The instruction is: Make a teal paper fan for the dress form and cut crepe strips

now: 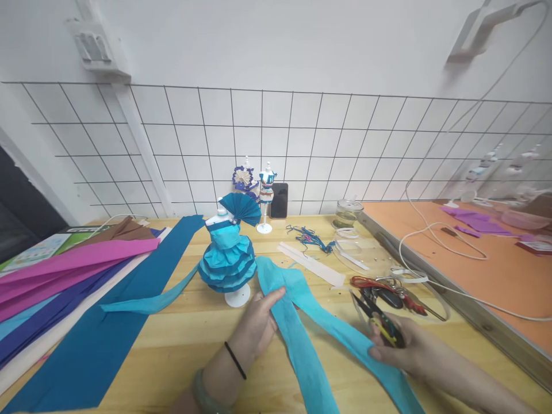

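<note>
My left hand (261, 325), a black band at its wrist, pinches a long turquoise crepe paper strip (287, 322) between thumb and fingers. The strip folds over at the top, and its two lengths run down toward the table's near edge. My right hand (403, 348) is closed around scissors (382, 325) with black and yellow handles, blades pointing up and left. Its thumb lies over the right length of the strip. Just beyond my left hand stands a small dress form (226, 253) in a layered turquoise and dark blue paper dress, with a pleated fan at the shoulder.
Dark blue paper (116, 322) and a stack of coloured sheets (73, 270) lie at left. Behind stand another small dress form (266, 195) and a phone (279, 200). At right are thread scraps (313, 238), a glass jar (346, 213), keys (388, 294) and a cable (470, 307).
</note>
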Available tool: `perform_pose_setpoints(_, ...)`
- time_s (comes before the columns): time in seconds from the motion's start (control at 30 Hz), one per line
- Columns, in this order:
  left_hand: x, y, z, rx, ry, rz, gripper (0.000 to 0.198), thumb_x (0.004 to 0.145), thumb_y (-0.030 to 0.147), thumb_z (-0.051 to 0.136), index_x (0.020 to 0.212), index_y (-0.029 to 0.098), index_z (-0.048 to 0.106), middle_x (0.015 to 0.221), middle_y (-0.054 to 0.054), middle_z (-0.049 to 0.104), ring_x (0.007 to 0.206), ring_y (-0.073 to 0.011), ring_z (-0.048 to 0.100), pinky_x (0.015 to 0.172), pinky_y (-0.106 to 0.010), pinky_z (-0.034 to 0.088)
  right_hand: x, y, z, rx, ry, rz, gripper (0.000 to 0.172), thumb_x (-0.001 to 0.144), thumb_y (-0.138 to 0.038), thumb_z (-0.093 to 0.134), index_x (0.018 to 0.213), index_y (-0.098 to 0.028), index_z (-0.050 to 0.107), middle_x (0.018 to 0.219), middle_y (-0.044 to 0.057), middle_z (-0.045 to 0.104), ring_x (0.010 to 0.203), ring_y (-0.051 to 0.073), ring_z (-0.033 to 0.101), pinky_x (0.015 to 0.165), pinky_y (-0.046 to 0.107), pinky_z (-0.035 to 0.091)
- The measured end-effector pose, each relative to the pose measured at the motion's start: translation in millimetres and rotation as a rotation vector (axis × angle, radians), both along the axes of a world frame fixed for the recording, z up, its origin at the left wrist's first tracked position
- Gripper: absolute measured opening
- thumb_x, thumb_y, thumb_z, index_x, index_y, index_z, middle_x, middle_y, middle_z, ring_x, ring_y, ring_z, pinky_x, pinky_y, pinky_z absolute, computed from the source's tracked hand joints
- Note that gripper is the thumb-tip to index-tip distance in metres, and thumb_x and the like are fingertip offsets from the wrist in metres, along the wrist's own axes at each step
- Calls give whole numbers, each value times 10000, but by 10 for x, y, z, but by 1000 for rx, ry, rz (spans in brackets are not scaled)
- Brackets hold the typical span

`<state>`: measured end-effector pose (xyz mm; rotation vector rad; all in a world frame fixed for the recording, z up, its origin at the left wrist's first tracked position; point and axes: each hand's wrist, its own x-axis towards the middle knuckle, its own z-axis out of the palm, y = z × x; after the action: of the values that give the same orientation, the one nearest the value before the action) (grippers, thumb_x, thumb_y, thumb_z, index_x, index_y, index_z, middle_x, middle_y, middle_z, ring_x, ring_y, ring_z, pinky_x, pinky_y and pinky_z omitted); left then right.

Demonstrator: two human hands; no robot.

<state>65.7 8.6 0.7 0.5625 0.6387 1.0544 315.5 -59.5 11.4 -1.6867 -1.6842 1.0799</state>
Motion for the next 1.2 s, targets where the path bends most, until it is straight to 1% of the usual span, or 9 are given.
perform_pose_setpoints(0.17, 25, -23, -40, 31, 71, -39, 207, 683, 246, 691, 832, 106, 663, 824, -109, 712, 736, -220, 659, 656, -312, 511, 47, 102, 173, 132, -162, -121, 179, 692, -337, 609, 678, -211, 483, 640, -8, 519, 636, 175, 481, 563, 246, 384)
perform_pose_setpoints(0.33, 48, -44, -37, 65, 113, -55, 214, 695, 249, 682, 858, 117, 644, 847, -102, 707, 776, -226, 655, 691, -325, 507, -463, -227, 418, 102, -9, -189, 279, 748, -482, 534, 598, -246, 536, 602, 16, 566, 621, 209, 521, 587, 267, 421)
perform_pose_setpoints(0.5, 66, -56, -1, 233, 229, 4, 235, 686, 243, 692, 886, 134, 635, 952, -93, 691, 892, -237, 623, 813, -351, 473, -794, -300, 427, 69, 154, -128, 330, 734, -554, 522, 742, -241, 625, 737, 23, 641, 719, 233, 553, 645, 279, 442)
perform_pose_setpoints(0.6, 54, -71, 18, 306, 290, -12, 324, 684, 240, 694, 983, 147, 611, 1012, -93, 674, 917, -242, 608, 821, -370, 472, -707, -88, 422, 172, 141, -224, 342, 761, -532, 523, 817, -214, 635, 782, 32, 634, 764, 218, 545, 657, 267, 425)
perform_pose_setpoints(0.67, 52, -98, 13, 333, 288, -69, 325, 690, 246, 690, 989, 152, 605, 991, -89, 679, 886, -237, 615, 808, -374, 477, -612, 113, 433, 203, 141, -275, 327, 760, -508, 553, 727, -190, 620, 629, 11, 569, 619, 159, 501, 549, 242, 384)
perform_pose_setpoints(0.73, 62, -137, -5, 362, 261, -141, 328, 701, 254, 682, 1003, 157, 602, 978, -85, 681, 880, -231, 617, 806, -370, 475, -559, 337, 436, 16, 279, -226, 372, 764, -522, 544, 697, -163, 613, 431, -62, 380, 397, 78, 310, 394, 214, 242)
perform_pose_setpoints(0.83, 88, -191, -47, 364, 228, -231, 377, 686, 256, 699, 1036, 170, 588, 980, -79, 678, 882, -228, 615, 780, -348, 479, -606, 685, 408, -175, 514, -54, 404, 737, -540, 566, 821, -146, 590, 399, -137, 205, 357, 43, 116, 364, 195, 103)
perform_pose_setpoints(0.97, 103, -205, -101, 331, 294, -266, 363, 651, 272, 726, 976, 158, 612, 922, -75, 690, 824, -224, 623, 734, -330, 483, -783, 1101, 384, -133, 602, 9, 354, 635, -475, 681, 660, -170, 503, 460, -137, 209, 389, 28, 120, 367, 181, 119)
perform_pose_setpoints(1.2, 82, -95, -109, 114, 228, -179, 288, 629, 274, 735, 860, 124, 650, 852, -97, 706, 791, -247, 646, 734, -370, 491, -986, 1569, 404, -5, 503, -28, 189, 724, -261, 657, 836, -157, 546, 546, -99, 425, 387, 30, 303, 379, 171, 222)
